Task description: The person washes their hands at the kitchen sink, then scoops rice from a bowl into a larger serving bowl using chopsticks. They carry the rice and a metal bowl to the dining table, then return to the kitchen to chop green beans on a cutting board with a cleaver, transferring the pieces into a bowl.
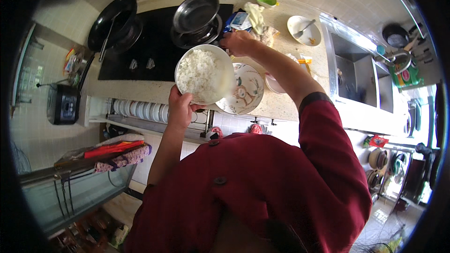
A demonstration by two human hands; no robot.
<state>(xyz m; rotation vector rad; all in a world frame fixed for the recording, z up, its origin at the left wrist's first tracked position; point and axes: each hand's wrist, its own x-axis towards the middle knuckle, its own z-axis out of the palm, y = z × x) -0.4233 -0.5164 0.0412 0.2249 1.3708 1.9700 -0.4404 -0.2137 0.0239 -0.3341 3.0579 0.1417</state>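
Note:
My left hand (181, 107) holds a white bowl (225, 77) of cooked white rice (197, 72) by its lower rim, tilted over the counter's front edge. Under its right side lies a large plate (248, 93) with a painted figure and leaf sprigs. My right hand (239, 43) reaches past the bowl to the right side of the cooktop (140, 65). Its fingers are curled by a dark part near a black frying pan (196, 12); whether they grip a handle is hidden. Just beyond that hand are a blue-and-white packet (240, 19) and a pale cloth (256, 15).
A black wok (114, 19) with a metal utensil stands at the left. A used white bowl (303, 38) with a spoon sits near the steel sink (355, 73). A green dish (266, 0) is by the wall. Below the counter, a pulled-out rack holds white dishes (140, 110).

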